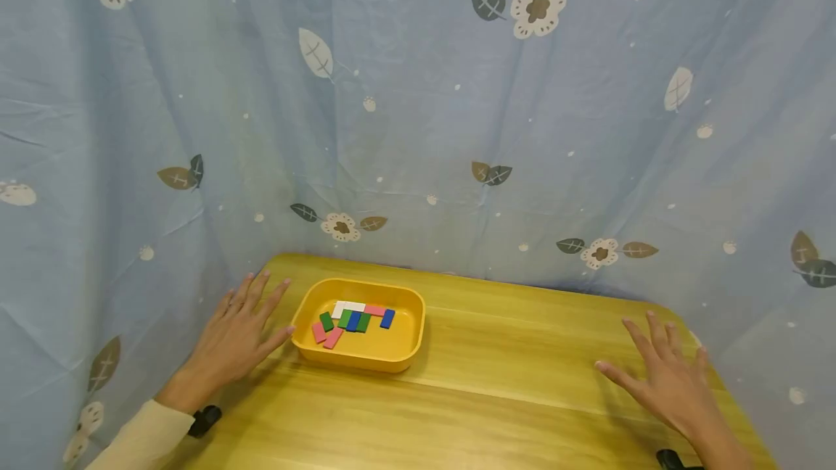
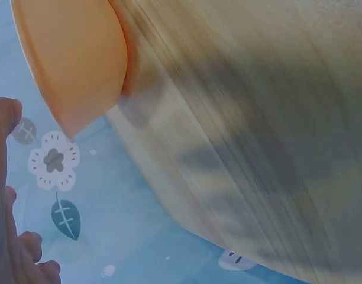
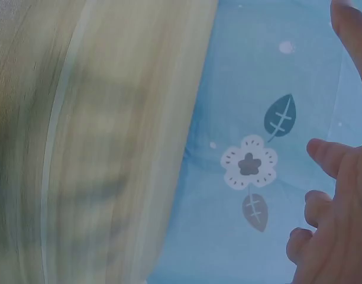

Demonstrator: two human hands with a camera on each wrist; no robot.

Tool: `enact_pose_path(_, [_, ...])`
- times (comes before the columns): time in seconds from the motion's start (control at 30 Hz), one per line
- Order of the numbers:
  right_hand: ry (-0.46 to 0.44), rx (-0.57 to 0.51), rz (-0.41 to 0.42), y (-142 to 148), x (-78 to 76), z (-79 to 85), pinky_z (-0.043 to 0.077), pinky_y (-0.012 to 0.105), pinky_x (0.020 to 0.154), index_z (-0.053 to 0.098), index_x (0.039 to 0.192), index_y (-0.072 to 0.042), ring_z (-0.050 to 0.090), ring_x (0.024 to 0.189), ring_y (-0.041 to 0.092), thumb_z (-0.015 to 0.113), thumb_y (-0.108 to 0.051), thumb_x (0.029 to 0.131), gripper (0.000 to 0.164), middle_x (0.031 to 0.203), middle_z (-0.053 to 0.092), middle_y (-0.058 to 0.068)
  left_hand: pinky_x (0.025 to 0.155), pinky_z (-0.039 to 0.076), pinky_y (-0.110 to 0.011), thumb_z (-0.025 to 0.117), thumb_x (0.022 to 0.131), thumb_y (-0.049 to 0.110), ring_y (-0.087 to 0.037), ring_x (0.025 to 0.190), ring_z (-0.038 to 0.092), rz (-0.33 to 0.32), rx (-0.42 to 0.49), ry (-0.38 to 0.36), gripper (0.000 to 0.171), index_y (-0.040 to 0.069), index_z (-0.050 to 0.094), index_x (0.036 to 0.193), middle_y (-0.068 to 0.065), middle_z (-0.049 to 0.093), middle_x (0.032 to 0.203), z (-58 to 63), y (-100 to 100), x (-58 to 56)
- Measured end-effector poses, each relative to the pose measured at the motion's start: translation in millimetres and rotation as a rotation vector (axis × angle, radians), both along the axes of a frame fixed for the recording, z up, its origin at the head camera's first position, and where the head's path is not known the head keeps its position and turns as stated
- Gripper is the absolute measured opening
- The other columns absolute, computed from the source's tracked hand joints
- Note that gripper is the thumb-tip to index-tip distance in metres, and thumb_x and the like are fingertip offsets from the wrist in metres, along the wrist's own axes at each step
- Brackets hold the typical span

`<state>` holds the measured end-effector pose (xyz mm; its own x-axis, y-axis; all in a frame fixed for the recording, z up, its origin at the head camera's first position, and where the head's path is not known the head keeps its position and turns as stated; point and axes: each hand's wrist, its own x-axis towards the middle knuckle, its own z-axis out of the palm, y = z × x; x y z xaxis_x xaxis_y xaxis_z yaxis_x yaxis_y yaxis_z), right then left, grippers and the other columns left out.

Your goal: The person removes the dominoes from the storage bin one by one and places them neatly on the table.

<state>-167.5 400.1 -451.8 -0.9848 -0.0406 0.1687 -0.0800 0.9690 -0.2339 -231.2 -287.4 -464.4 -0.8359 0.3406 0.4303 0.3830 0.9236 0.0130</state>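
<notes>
A yellow tray [image 1: 398, 354] stands on the wooden table [image 1: 496, 376] at the back left and holds several small flat blocks [image 1: 353, 319] in white, pink, green and blue. My left hand [image 1: 238, 332] lies flat with spread fingers just left of the tray, the thumb close to its rim. My right hand [image 1: 666, 379] is spread flat near the table's right edge and holds nothing. The left wrist view shows the tray's outer wall [image 2: 74, 59] and my fingers [image 2: 3, 195], blurred. In the right wrist view my fingers [image 3: 335, 195] hang over the table edge [image 3: 110, 148].
A blue curtain [image 1: 418, 107] printed with flowers and leaves closes in the table at the back and on both sides. Bare wood [image 1: 509, 354] lies between the tray and my right hand.
</notes>
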Motion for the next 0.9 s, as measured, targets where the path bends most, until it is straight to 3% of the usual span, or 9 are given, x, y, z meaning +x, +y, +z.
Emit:
enact_pose_path(0.1, [-0.008,-0.025,-0.007,-1,-0.4,-1.2,-0.017,0.086,0.095,0.01,0.167,-0.016,-0.007,0.145,0.064,0.06,-0.066,0.095,0.102,0.167,-0.015,0.025,0.113,0.019,-0.074,0.06,0.099,0.056,-0.05,0.151,0.017,0.017,0.041,-0.08,0.087,0.022,0.018,0.167,-0.024,0.015,0.168,1.9,0,-0.8])
enact_pose_path(0.17, [-0.021,-0.033,-0.015,-2,-0.9,-1.1,-0.008,0.089,0.096,0.009,0.167,-0.014,-0.003,0.142,0.067,0.06,-0.065,0.096,0.102,0.167,-0.015,0.025,0.109,0.02,-0.078,0.057,0.101,0.058,-0.054,0.149,0.019,0.019,0.115,-0.166,0.086,0.021,0.016,0.167,-0.027,0.015,0.167,2.9,0,-2.5])
enact_pose_path(0.23, [-0.035,-0.037,-0.025,-3,-1.8,-0.3,0.008,0.09,0.096,0.01,0.167,-0.011,0.009,0.139,0.071,0.059,-0.065,0.096,0.101,0.166,-0.012,0.028,0.108,0.021,-0.079,0.054,0.103,0.057,-0.056,0.147,0.021,0.013,0.231,-0.263,0.084,0.019,0.016,0.167,-0.029,0.017,0.166,3.5,1,-5.6])
enact_pose_path(0.33, [-0.069,-0.05,-0.035,-6,-3.2,1.7,0.034,0.085,0.082,0.013,0.165,-0.007,0.031,0.127,0.073,0.058,-0.065,0.097,0.101,0.165,-0.004,0.035,0.107,0.029,-0.076,0.053,0.105,0.053,-0.055,0.144,0.029,-0.009,0.419,-0.37,0.078,0.011,0.025,0.164,-0.03,0.027,0.162,3.4,2,-11.0])
enact_pose_path(0.43, [-0.086,-0.081,-0.034,-10,-4.3,3.0,0.045,0.076,0.074,0.021,0.163,-0.003,0.044,0.121,0.068,0.059,-0.067,0.096,0.101,0.161,0.015,0.038,0.102,0.041,-0.07,0.054,0.106,0.05,-0.05,0.139,0.041,-0.017,0.558,-0.429,0.072,0.004,0.037,0.159,-0.027,0.04,0.157,3.1,3,-15.9])
enact_pose_path(0.57, [-0.054,-0.128,-0.021,-18,-7.7,0.5,0.054,0.06,0.071,0.036,0.158,-0.001,0.062,0.106,0.051,0.063,-0.067,0.093,0.096,0.139,0.053,0.034,0.094,0.053,-0.055,0.059,0.105,0.045,-0.042,0.127,0.053,-0.024,0.728,-0.442,0.063,0.005,0.049,0.152,-0.022,0.053,0.148,-0.1,6,-19.2])
enact_pose_path(0.63, [-0.025,-0.152,-0.018,-22,-9.9,-3.4,0.055,0.05,0.066,0.044,0.154,-0.002,0.067,0.093,0.038,0.064,-0.065,0.093,0.09,0.124,0.063,0.027,0.091,0.056,-0.042,0.061,0.104,0.041,-0.035,0.123,0.056,-0.04,0.807,-0.418,0.057,0.006,0.053,0.149,-0.019,0.057,0.143,-4.0,7,-20.0])
enact_pose_path(0.77, [0.002,-0.203,-0.02,-30,-11.4,-13.4,0.055,0.044,0.064,0.052,0.148,-0.003,0.065,0.085,0.025,0.067,-0.06,0.094,0.079,0.115,0.066,0.019,0.085,0.053,-0.021,0.062,0.105,0.033,-0.016,0.117,0.057,-0.088,0.896,-0.374,0.049,0.005,0.057,0.145,-0.018,0.058,0.141,-15.7,7,-23.8])
enact_pose_path(0.9, [-0.005,-0.258,-0.022,-39,-11.4,-22.5,0.055,0.042,0.066,0.055,0.146,-0.005,0.065,0.085,0.023,0.069,-0.057,0.094,0.075,0.117,0.066,0.018,0.086,0.05,-0.016,0.062,0.105,0.033,-0.004,0.113,0.055,-0.093,0.934,-0.378,0.049,0.006,0.056,0.145,-0.018,0.056,0.142,-29.9,3,-30.8])
